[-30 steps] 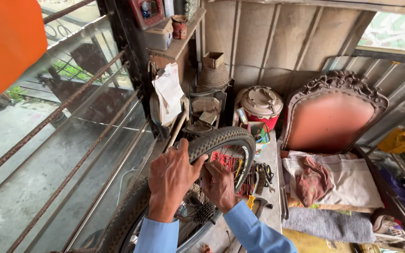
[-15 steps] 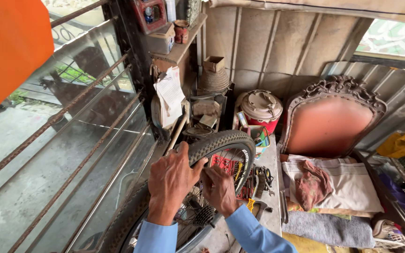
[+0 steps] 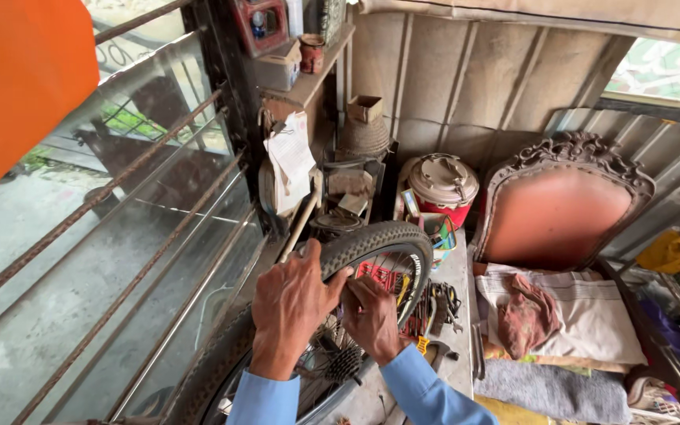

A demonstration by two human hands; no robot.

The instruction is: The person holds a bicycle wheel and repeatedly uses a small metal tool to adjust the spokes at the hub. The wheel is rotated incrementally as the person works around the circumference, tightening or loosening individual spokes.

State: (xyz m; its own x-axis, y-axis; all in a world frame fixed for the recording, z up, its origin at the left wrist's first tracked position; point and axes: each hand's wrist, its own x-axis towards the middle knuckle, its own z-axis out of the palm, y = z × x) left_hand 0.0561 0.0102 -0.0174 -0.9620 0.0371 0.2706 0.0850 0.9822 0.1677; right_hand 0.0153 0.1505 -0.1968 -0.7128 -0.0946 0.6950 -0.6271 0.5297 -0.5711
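Fingers of our left hand (image 3: 291,303) clench the tyre (image 3: 371,242) of the wheel just left of the chair (image 3: 560,206); our right hand (image 3: 373,319) grips its inner edge beside them.

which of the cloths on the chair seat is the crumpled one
The reddish-brown rag is the crumpled one, bunched up on top of the pale striped cloth, which lies flat; the grey cloth in front also lies flat.

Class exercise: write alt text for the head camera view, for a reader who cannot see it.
Two hands, the left hand and the right hand, press on the black rubber bicycle tyre of a spoked wheel above a cluttered workbench. Behind it stand a red lidded drinks cooler and an ornate carved chair with a pink back.
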